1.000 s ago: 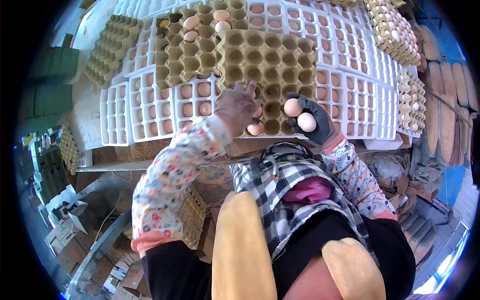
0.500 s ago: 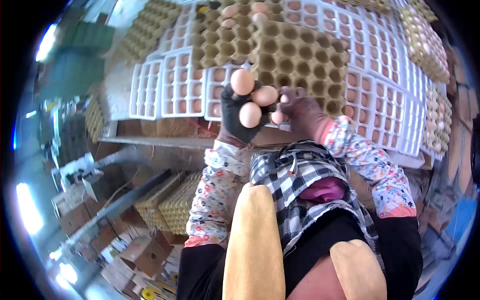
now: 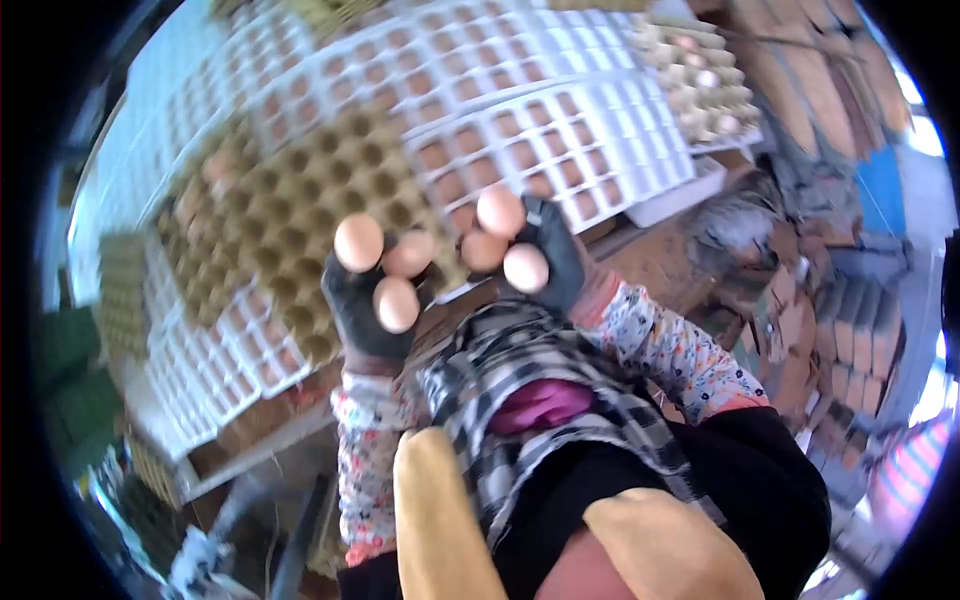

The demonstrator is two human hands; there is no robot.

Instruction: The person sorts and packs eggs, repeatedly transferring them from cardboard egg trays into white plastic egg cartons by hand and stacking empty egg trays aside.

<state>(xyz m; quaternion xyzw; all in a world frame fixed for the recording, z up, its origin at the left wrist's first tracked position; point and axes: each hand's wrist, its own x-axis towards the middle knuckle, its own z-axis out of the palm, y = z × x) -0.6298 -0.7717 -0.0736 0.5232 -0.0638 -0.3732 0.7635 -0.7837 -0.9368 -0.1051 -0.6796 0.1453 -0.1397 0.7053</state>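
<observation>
My left hand [image 3: 368, 310], in a dark glove, is turned palm up with its fingers curled round three eggs [image 3: 397, 304]. Three more eggs [image 3: 525, 268] rest in my right hand [image 3: 548, 252], also gloved and palm up. Both hands are close together above the near edge of a pulp egg tray [image 3: 320, 180], whose visible cups hold no eggs. Right of that tray, brown eggs sit in the pockets of a white plastic tray [image 3: 540, 150].
More white trays [image 3: 350, 60] with eggs spread across the back. Another pulp tray [image 3: 190, 260] with a few eggs lies at the left. A stacked pulp tray with eggs [image 3: 700, 85] stands at the back right. Part of a striped pink sleeve or garment [image 3: 910, 475] shows at far right.
The view has swung to the right. My left hand still has three eggs; my right hand, palm down over eggs half a second ago, is now palm up with three eggs.
</observation>
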